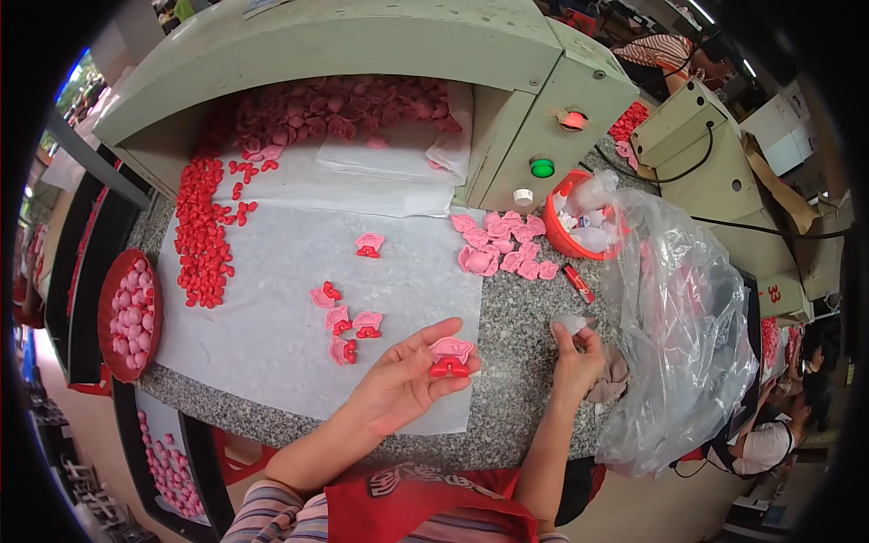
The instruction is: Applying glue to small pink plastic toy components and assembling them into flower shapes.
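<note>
In my left hand (398, 378) I grip a small molded piece (450, 347), pink on top with two red rounded lobes below, raised above the paper edge. My right hand (577, 364) is closed in a pinch around a small whitish, translucent bottle-like thing (570, 322) with a narrow tip pointing right. Several similar pink-and-red pieces (339, 319) lie left of my left hand on the white paper sheet (272, 299). Another one (368, 244) lies farther up. A cluster of plain pink pieces (501, 242) rests on the granite worktop (507, 362) beyond my hands.
A green-grey machine housing (362, 45) spans the back, with pink parts in its opening. Many red parts (201, 240) lie at left by a red bowl (107, 312) of pink balls. At right stand an orange basket (559, 237) of white bottles, a red tube (579, 283) and a plastic bag (674, 335).
</note>
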The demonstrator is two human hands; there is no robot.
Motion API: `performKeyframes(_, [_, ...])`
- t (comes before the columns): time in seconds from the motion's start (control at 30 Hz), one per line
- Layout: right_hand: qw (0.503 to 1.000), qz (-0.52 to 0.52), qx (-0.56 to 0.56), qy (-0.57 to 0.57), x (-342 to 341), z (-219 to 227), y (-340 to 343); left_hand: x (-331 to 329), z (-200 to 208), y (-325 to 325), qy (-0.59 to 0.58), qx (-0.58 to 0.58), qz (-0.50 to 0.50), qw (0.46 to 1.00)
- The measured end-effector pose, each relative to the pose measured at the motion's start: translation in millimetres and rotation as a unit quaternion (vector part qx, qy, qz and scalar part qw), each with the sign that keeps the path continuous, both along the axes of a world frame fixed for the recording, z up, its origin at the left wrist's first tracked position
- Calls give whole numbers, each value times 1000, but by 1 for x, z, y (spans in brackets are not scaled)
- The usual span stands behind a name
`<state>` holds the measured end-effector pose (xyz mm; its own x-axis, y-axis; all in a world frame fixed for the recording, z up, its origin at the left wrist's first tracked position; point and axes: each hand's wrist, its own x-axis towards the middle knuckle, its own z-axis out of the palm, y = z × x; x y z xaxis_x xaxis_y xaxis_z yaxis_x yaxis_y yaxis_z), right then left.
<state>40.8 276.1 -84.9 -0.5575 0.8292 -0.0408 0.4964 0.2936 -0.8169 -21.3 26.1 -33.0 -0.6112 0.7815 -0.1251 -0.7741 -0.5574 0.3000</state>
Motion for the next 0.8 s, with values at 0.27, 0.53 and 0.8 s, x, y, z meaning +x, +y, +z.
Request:
performKeyframes(0.27, [944,131,-202,228,14,97,-89,-3,13,-3,-112,-49,35,992])
performKeyframes(0.53, [867,360,169,299,31,125,-109,5,26,-12,-61,-68,3,996])
performKeyframes(0.8, [848,419,215,243,28,136,-118,6,33,-12,-49,-74,-10,996])
